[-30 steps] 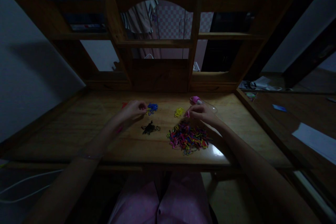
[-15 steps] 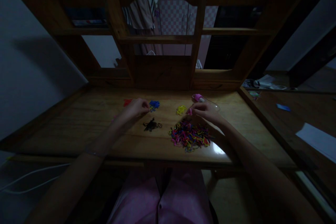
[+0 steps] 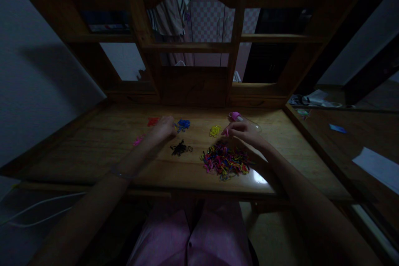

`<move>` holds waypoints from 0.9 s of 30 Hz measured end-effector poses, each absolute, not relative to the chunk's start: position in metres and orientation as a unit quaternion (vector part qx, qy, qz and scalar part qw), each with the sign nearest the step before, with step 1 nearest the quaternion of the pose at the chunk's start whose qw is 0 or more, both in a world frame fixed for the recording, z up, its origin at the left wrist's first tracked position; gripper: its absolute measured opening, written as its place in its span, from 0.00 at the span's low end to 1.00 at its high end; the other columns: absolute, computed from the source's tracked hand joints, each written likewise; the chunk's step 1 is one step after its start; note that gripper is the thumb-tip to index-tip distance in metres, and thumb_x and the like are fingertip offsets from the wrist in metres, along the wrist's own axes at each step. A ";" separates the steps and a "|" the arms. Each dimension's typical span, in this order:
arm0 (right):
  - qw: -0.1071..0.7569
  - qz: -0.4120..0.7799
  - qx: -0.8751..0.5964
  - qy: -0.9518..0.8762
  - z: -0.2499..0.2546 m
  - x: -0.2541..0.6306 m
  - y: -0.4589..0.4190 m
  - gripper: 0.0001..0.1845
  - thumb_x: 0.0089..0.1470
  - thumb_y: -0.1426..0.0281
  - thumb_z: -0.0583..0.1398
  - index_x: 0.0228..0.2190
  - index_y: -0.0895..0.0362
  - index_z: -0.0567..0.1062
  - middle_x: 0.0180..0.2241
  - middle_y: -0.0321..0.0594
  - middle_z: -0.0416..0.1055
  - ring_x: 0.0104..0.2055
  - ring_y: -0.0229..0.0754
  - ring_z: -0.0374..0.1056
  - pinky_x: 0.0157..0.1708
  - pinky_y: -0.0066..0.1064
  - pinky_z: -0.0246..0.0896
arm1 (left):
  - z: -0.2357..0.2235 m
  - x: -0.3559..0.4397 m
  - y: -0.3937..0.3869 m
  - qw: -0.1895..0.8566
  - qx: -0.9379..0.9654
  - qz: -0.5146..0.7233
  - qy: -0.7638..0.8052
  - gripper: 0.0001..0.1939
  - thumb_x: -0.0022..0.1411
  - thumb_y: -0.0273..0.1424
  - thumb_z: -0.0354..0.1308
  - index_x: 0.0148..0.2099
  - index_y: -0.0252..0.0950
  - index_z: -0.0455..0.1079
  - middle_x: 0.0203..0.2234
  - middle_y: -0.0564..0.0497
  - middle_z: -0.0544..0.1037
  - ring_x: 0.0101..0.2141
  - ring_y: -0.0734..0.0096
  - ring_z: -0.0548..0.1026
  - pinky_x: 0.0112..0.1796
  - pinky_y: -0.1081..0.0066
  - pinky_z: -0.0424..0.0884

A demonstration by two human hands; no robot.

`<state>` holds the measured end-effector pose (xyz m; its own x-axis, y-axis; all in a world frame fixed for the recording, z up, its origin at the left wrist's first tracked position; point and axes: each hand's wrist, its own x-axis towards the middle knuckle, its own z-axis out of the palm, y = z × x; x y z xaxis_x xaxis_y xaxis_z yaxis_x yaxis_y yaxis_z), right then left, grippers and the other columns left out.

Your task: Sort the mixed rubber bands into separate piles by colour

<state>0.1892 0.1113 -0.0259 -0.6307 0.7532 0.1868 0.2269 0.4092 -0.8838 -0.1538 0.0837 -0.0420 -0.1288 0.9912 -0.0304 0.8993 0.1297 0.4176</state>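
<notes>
My left hand (image 3: 166, 128) is closed, its fingertips turned down and mostly hidden, just left of a small pile of blue rubber bands (image 3: 183, 124). Whether anything is in those fingers I cannot make out. My right hand (image 3: 245, 131) pinches a pink rubber band (image 3: 226, 132) above the far edge of a large mixed-colour heap of rubber bands (image 3: 226, 162). Left of this hand lies a pile of yellow rubber bands (image 3: 215, 130). Black rubber bands (image 3: 179, 148) sit nearer the front. Red bands (image 3: 152, 121) and pink bands (image 3: 138, 139) lie beyond and beside my left wrist.
A pink-capped clear container (image 3: 236, 116) lies partly behind my right hand. The wooden desk (image 3: 93, 141) has a shelf unit (image 3: 193, 87) along its back. On a side surface at right are a white paper (image 3: 378, 168) and a blue card (image 3: 337, 128).
My left hand has shifted slightly left, away from the blue pile, and its fingers have turned downward. More of the red and pink piles shows. My right hand stays nearly still with the pink band.
</notes>
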 end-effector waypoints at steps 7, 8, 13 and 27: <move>0.291 0.442 -0.306 -0.791 -0.031 0.191 0.115 0.11 0.55 0.64 0.60 0.26 0.56 0.78 0.32 0.42 0.75 0.34 0.42 0.69 0.36 0.36 0.64 | -0.024 -0.165 0.077 0.135 0.603 0.096 0.780 0.02 0.42 0.26 0.61 0.24 0.34 0.73 0.20 0.47 0.76 0.26 0.62 0.75 0.26 0.69 0.64; 0.291 0.439 -0.305 -0.793 -0.031 0.191 0.116 0.11 0.55 0.64 0.60 0.26 0.56 0.78 0.31 0.42 0.75 0.33 0.42 0.69 0.36 0.36 0.63 | -0.022 -0.167 0.075 0.134 0.600 0.093 0.783 0.02 0.43 0.27 0.61 0.25 0.34 0.74 0.21 0.47 0.76 0.26 0.63 0.75 0.26 0.70 0.64; 0.283 0.427 -0.302 -0.804 -0.029 0.191 0.115 0.12 0.56 0.63 0.59 0.28 0.56 0.79 0.31 0.42 0.76 0.33 0.41 0.68 0.36 0.35 0.63 | -0.008 -0.177 0.076 0.125 0.604 0.097 0.781 0.07 0.46 0.30 0.62 0.31 0.34 0.76 0.27 0.47 0.79 0.30 0.65 0.76 0.28 0.72 0.65; 0.280 0.443 -0.307 -0.794 -0.024 0.190 0.110 0.11 0.54 0.65 0.59 0.28 0.56 0.79 0.33 0.43 0.77 0.36 0.44 0.71 0.39 0.36 0.65 | -0.024 -0.197 0.080 0.158 0.662 0.061 0.730 0.07 0.41 0.29 0.60 0.28 0.37 0.75 0.25 0.50 0.79 0.29 0.64 0.76 0.28 0.73 0.64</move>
